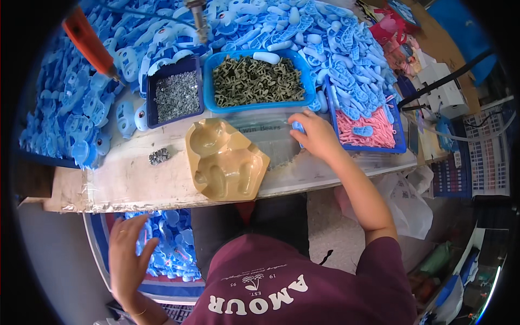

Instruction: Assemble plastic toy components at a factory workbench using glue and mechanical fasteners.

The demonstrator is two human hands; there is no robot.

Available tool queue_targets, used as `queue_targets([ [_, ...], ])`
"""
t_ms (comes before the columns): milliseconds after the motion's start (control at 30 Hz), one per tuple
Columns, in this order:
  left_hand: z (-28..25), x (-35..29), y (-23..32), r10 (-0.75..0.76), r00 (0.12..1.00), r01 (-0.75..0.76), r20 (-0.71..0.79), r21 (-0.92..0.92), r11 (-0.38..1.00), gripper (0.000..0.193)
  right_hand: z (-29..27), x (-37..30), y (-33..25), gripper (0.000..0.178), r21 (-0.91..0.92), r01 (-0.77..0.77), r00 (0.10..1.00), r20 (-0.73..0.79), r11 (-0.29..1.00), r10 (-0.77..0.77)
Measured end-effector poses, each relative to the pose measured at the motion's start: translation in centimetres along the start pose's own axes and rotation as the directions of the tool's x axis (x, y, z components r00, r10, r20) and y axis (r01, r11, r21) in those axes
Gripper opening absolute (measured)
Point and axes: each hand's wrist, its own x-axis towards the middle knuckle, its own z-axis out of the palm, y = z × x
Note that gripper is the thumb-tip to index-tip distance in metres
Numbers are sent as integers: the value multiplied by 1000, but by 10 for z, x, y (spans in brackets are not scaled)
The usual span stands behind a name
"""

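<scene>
My right hand (315, 135) is closed over the table, thumb and fingers pinching a small blue plastic part (297, 127). It is just left of a blue basket (374, 148) of pink plastic pieces. Lower left, my left hand (127, 254) is empty with its fingers apart, over a bin of blue plastic parts (170, 244) below the table edge. Between the hands, on the table, lies a tan moulded fixture (230, 187) with rounded hollows, holding no part. A small heap of screws (159, 156) sits to its left.
Behind the fixture stand a dark tray (176, 120) of silvery screws and a blue tray (260, 107) of dark metal pieces. Blue plastic parts (81, 103) pile up along the left and back. An orange electric screwdriver (89, 40) hangs at upper left, beside a metal-tipped tool (198, 19).
</scene>
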Motion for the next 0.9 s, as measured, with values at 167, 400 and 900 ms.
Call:
queue_targets([
  [167, 60, 61, 69, 302, 928, -352, -217, -250, 902, 51, -14, 0, -56, 20, 789, -224, 971, 229, 573, 64],
  [400, 122, 115, 105, 516, 676, -653, -525, -103, 750, 51, -5, -24, -92, 19, 874, -196, 972, 234, 445, -33],
  [900, 130, 93, 35, 464, 772, -482, -434, 77, 873, 39, -94, -14, 166, 36, -308, -303, 813, -578, 902, 76],
])
